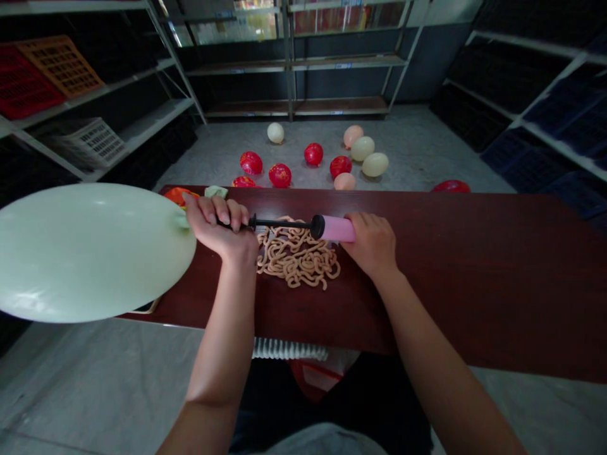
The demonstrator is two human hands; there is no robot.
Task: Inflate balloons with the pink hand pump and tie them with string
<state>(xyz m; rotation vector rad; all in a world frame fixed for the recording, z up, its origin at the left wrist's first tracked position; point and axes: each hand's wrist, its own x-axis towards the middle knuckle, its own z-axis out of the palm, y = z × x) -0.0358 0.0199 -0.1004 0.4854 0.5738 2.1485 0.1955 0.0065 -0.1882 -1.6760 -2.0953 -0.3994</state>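
Observation:
A hand balloon pump (332, 228) with a pink barrel and a black rod is stretched level above the table. My left hand (218, 221) is closed around its black end. Beside that hand's thumb, the neck of a large, pale green inflated balloon (95, 253) meets the pump; the exact joint is hidden by the fingers. My right hand (374, 243) wraps around the far end of the pink barrel. Below the pump, a tangled pile of long beige balloons (298, 259) lies on the dark red table (455, 272).
Uninflated orange-red balloons (180, 194) and a pale green one (216, 191) lie at the table's back left. Several red balloons (280, 175), pale ones (363, 148) and peach ones rest on the floor. Shelves (289, 63) with crates (57, 63) line the room.

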